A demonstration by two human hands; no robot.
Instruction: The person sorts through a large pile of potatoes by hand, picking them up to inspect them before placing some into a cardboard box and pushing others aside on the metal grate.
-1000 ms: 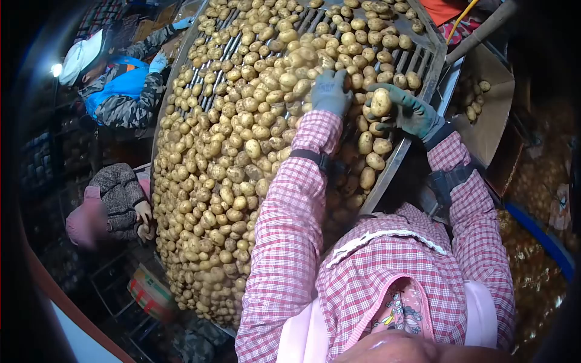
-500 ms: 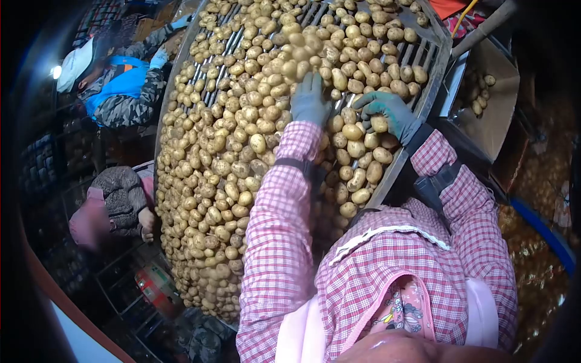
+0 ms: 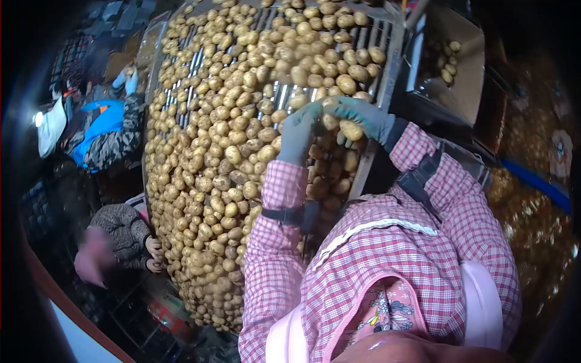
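Note:
My left hand (image 3: pixel 299 134), in a grey-green glove, curves inward over the heap with its fingers bent. Its fingertips close on a potato (image 3: pixel 330 104) where the two hands meet. My right hand (image 3: pixel 368 118), gloved alike, comes in from the right, its fingers curled around another potato (image 3: pixel 351 130). Loose potatoes (image 3: pixel 236 124) lie thickly below and left of both hands. Beyond my fingers, bare metal rollers (image 3: pixel 283 95) show between the potatoes.
A sorting table rail (image 3: pixel 387 72) runs along the right. Past it stands an open cardboard box (image 3: pixel 463 51) with several potatoes inside. Across the table are a person in a blue vest (image 3: pixel 109 130) and a person in a pink head covering (image 3: pixel 95 257). A blue bar (image 3: pixel 535 184) lies right.
My left hand has drawn back from the heap and bent toward my right hand, so the two now meet. The view has shifted, and the far person's bare hands have moved along the table edge.

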